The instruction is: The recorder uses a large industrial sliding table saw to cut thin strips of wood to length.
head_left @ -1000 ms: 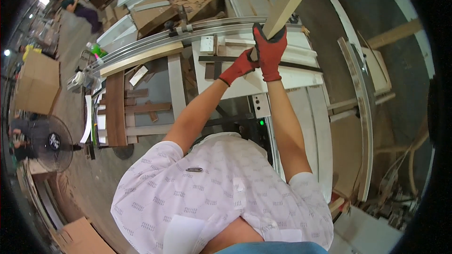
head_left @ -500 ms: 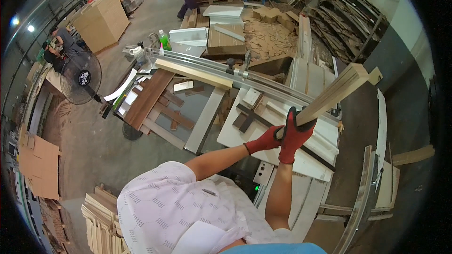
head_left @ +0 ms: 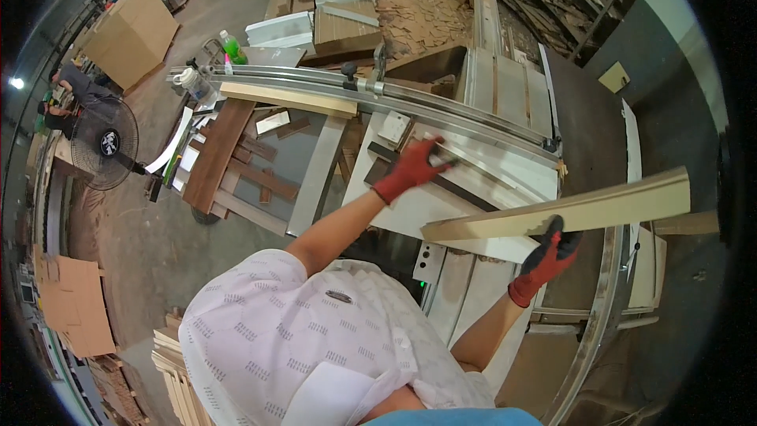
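Note:
My right hand [head_left: 546, 262], in a red glove with a dark palm, holds a pale wooden board [head_left: 607, 203] from below near its middle. The board stretches sideways, its left end above or on the white panel [head_left: 473, 246]; I cannot tell if it touches. My left hand [head_left: 408, 167], also gloved, is off the board with its fingers apart and holding nothing. It hovers over the dark strips [head_left: 457, 189] on the panel, beside a small white block [head_left: 393, 128].
A metal fence rail [head_left: 300, 83] crosses behind the panel. Left of it lie a brown board [head_left: 225, 142] and several offcuts. A black fan [head_left: 106, 142] stands farther left. Stacked wood strips [head_left: 177, 371] are at lower left. A curved metal edge [head_left: 599, 323] runs at right.
Both hands held the board before; my left hand has let go and moved left. The board has swung down from a steep slant to nearly level, and my right hand has moved right and lower.

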Motion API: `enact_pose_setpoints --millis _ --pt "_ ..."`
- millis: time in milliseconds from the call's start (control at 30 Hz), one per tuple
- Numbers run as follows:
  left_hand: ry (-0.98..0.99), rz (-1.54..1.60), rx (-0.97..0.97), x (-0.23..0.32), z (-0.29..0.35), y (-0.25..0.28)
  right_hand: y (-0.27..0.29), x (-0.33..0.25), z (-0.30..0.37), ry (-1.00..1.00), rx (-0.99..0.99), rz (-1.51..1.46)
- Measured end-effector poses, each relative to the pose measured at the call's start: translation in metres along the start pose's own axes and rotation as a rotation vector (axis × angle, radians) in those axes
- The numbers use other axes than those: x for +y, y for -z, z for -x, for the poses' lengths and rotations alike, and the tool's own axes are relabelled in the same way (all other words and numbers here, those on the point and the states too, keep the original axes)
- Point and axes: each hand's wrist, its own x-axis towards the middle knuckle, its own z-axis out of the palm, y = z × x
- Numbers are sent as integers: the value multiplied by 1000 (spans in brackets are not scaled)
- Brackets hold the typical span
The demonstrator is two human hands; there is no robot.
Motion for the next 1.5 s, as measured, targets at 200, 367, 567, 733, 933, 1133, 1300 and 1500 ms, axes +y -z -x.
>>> enact_pose_setpoints --millis 200,367,567,733,933,1133,1300,1500 --pt "247 -877 121 -69 -19 11 29 -10 -7 115 216 232" --pt "199 -886 171 -63 -19 13 31 -9 2 126 334 241" --pt "237 -580 183 -30 -1 24 38 -1 -5 175 488 233" --pt "268 -819 134 -26 -2 19 61 21 -5 238 471 456" --pt "169 -1035 24 -60 -26 -3 17 3 -5 72 559 156" --pt "154 -1322 -39 -56 -38 -32 20 5 2 59 564 232" --pt "156 -1235 13 -86 -43 -43 23 13 2 89 455 205" --pt "179 -1166 -78 -57 -34 -41 46 8 5 162 480 332"
